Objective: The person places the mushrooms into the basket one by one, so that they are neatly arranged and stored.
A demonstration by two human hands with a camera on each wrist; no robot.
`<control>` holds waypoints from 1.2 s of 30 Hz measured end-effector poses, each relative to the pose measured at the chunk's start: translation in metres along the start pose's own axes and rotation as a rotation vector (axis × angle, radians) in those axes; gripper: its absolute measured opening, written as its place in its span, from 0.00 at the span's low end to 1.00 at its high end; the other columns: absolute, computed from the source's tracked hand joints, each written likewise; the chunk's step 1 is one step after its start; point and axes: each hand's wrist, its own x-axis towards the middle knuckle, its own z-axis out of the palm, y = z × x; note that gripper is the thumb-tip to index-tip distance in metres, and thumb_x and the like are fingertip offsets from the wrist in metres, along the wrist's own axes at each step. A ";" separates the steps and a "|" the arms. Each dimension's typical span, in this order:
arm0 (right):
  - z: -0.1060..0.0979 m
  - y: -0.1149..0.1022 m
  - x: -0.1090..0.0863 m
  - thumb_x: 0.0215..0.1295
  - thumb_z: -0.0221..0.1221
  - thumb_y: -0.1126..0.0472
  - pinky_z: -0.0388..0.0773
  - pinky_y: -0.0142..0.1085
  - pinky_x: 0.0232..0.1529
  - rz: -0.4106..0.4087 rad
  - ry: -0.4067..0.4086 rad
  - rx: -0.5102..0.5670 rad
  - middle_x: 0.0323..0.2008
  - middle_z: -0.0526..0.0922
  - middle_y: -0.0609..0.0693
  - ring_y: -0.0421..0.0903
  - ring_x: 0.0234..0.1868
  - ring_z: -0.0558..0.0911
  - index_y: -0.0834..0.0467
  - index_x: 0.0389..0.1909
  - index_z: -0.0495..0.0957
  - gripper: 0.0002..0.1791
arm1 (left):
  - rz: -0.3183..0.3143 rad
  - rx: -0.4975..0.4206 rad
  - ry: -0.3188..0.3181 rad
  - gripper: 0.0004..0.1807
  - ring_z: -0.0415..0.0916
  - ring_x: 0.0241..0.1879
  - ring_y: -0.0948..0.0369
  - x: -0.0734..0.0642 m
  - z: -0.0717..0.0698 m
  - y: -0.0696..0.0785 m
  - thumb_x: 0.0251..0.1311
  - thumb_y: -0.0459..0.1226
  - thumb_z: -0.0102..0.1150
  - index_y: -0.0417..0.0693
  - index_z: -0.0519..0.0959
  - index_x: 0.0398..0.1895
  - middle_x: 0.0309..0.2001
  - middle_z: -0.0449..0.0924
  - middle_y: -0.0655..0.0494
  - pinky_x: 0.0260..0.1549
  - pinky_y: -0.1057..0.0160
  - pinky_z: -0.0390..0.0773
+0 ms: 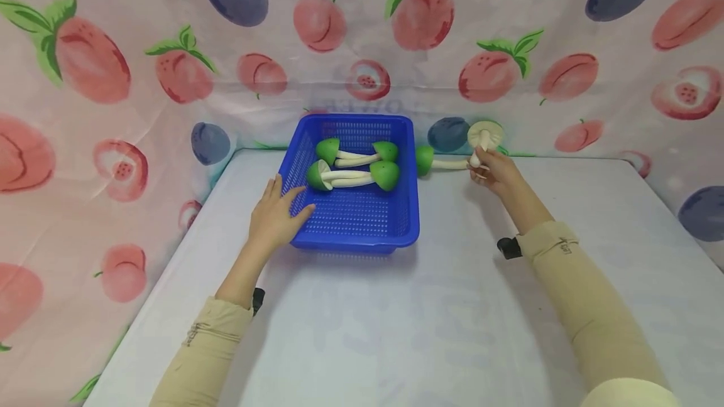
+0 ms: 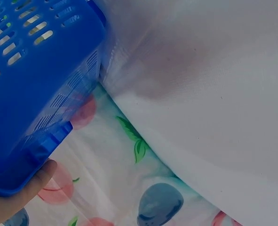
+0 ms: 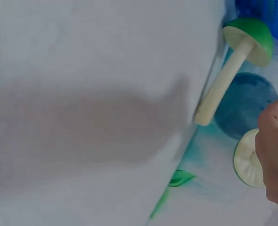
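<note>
My right hand (image 1: 494,171) pinches a toy mushroom (image 1: 484,137) by its pale stem, its gilled underside facing up and toward me. In the right wrist view, the green edge of that mushroom's cap shows beside the hand (image 3: 275,155), which hides the stem. Just right of the basket, another green-capped mushroom (image 1: 449,164) lies on the table, its stem end near the right fingers. My left hand (image 1: 275,213) rests at the left rim of the blue basket (image 1: 362,238), fingers spread. Several green-capped mushrooms (image 1: 351,178) lie inside the basket, toward its back.
A white tabletop (image 1: 396,325) stretches under everything. Fruit-patterned cloth (image 1: 362,24) hangs behind and along the left, close behind the basket. Dark wrist devices (image 1: 509,248) sit under both forearms, at the beige sleeves (image 1: 588,306).
</note>
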 end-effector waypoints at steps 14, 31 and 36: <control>0.020 -0.018 -0.017 0.69 0.49 0.53 0.78 0.29 0.35 -0.107 -0.094 -0.107 0.31 0.75 0.46 0.40 0.31 0.77 0.58 0.56 0.64 0.19 | -0.008 -0.002 -0.003 0.33 0.35 0.74 0.40 -0.001 -0.001 0.000 0.65 0.55 0.46 0.48 0.64 0.68 0.73 0.40 0.34 0.66 0.35 0.50; 0.068 -0.015 -0.024 0.70 0.47 0.65 0.80 0.37 0.41 -0.031 -0.450 -0.036 0.36 0.82 0.50 0.45 0.37 0.82 0.53 0.58 0.62 0.17 | 0.001 -0.017 0.008 0.33 0.35 0.74 0.41 0.000 -0.002 0.001 0.65 0.55 0.45 0.48 0.63 0.68 0.74 0.40 0.34 0.66 0.36 0.51; 0.084 -0.011 -0.027 0.69 0.47 0.69 0.77 0.37 0.42 -0.091 -0.537 -0.060 0.40 0.84 0.50 0.45 0.39 0.83 0.53 0.65 0.51 0.26 | -0.011 -0.015 0.003 0.33 0.35 0.74 0.42 0.000 -0.002 0.000 0.65 0.56 0.46 0.49 0.63 0.68 0.74 0.40 0.35 0.67 0.38 0.50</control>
